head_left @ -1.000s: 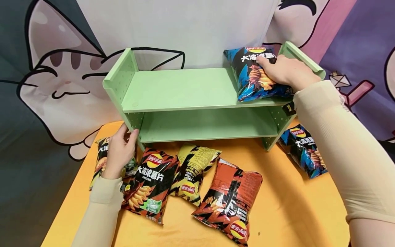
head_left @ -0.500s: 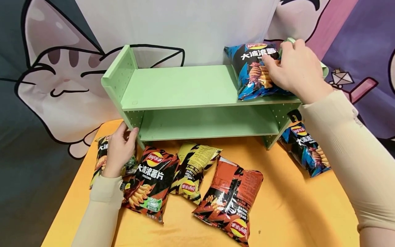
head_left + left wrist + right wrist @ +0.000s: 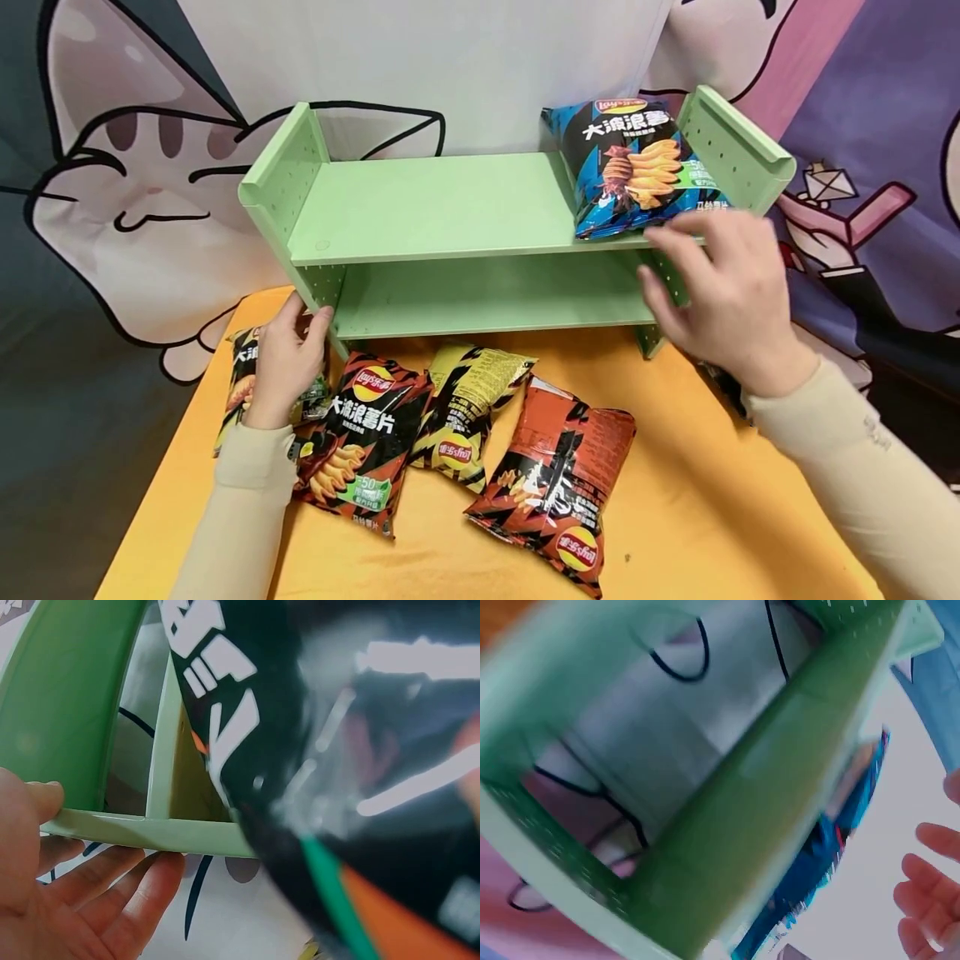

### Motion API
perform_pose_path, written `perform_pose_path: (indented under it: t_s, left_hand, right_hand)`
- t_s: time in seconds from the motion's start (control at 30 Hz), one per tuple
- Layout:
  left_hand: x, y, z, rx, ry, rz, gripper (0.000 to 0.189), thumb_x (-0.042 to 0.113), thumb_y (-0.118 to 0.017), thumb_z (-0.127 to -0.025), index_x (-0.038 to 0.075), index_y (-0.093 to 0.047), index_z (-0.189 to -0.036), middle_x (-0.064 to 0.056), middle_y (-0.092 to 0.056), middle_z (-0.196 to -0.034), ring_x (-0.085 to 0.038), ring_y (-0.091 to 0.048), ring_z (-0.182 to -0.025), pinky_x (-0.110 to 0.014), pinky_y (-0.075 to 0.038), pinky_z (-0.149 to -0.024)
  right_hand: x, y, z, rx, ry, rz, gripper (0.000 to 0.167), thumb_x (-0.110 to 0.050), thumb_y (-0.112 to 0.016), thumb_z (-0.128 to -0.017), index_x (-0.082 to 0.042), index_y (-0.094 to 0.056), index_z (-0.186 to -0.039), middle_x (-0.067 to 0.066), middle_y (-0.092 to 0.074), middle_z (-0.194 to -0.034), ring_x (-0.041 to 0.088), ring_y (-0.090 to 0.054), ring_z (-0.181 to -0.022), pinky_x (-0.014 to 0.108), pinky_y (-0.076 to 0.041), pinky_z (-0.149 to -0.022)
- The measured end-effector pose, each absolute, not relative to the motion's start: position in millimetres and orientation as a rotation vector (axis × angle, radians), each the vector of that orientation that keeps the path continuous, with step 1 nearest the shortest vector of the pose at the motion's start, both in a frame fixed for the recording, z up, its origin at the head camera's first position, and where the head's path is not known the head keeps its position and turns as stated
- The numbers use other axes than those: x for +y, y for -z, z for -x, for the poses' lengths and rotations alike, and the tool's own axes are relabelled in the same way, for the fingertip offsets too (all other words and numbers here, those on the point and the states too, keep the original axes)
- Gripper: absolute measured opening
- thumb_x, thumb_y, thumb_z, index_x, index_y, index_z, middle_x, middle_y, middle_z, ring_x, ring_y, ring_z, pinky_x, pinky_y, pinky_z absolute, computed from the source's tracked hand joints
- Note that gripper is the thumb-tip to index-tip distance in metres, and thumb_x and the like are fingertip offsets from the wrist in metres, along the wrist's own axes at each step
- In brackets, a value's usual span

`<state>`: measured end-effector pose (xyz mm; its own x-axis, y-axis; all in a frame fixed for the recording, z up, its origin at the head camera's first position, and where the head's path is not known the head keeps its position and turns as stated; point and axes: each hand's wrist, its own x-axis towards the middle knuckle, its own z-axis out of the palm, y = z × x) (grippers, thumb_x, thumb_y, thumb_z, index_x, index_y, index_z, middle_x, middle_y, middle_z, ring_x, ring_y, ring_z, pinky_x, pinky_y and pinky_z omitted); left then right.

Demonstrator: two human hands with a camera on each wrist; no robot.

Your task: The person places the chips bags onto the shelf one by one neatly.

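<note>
A light green two-tier shelf (image 3: 435,208) stands at the back of the table. My left hand (image 3: 291,362) holds the front edge of its left side panel; in the left wrist view the thumb and fingers lie on opposite sides of that panel. On the top tier, against the right end, leans a blue chip bag (image 3: 633,167), front outward. Just below and in front of it hovers my right hand (image 3: 738,300), blurred, fingers loosely bent and holding nothing. In the right wrist view its fingers are apart from the blue bag (image 3: 810,862).
Before the shelf, on the orange cloth (image 3: 675,525), lie a black-and-red chip bag (image 3: 367,442), a yellow one (image 3: 468,408) and a red one (image 3: 558,483) back side up. Another bag (image 3: 243,367) is partly behind my left hand. My right arm mostly hides a dark bag (image 3: 726,387).
My right hand has let go of the blue chip bag, moved over the shelf's right end, then down in front of it. The bag stays in place. My left hand keeps its hold.
</note>
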<state>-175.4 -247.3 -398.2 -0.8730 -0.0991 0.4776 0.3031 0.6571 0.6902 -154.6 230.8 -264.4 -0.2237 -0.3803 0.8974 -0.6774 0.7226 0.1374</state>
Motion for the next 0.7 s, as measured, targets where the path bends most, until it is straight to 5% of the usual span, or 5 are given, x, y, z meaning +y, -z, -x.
perform_pose_path:
  t_s: [0.23,0.5,0.7]
  left_hand:
    - [-248.4,398.7,176.4,-2.377,1.119,0.175,0.035,0.029,-0.057,-0.106,0.005,-0.066,-0.13,-0.022,-0.076,-0.103,-0.037,-0.077,-0.087,-0.002,-0.046,-0.067]
    - [-249.0,398.9,174.8,-2.383,1.112,0.157,0.035,0.03,-0.057,-0.106,0.007,-0.066,-0.131,-0.02,-0.076,-0.103,-0.036,-0.076,-0.085,-0.003,-0.046,-0.066]
    - [-248.2,398.4,175.4,-2.392,1.111,0.157,0.035,0.03,-0.057,-0.107,0.008,-0.066,-0.133,-0.02,-0.077,-0.103,-0.035,-0.076,-0.084,-0.005,-0.047,-0.065]
  right_hand:
    - [231.9,332.2,124.1,-1.848,-0.339,-1.109,0.03,-0.022,-0.059,-0.094,0.003,-0.075,-0.103,0.021,-0.068,-0.09,0.038,-0.06,-0.072,0.052,-0.048,-0.063]
    - [242.8,402.7,99.2,-2.118,-0.309,-1.35,0.039,-0.026,-0.056,-0.098,-0.002,-0.07,-0.126,0.013,-0.067,-0.11,0.026,-0.062,-0.091,0.042,-0.054,-0.076]
    - [245.4,431.3,82.5,-2.249,-0.333,-1.447,0.057,-0.02,-0.062,-0.085,-0.005,-0.063,-0.14,0.014,-0.065,-0.13,0.025,-0.062,-0.11,0.043,-0.055,-0.089]
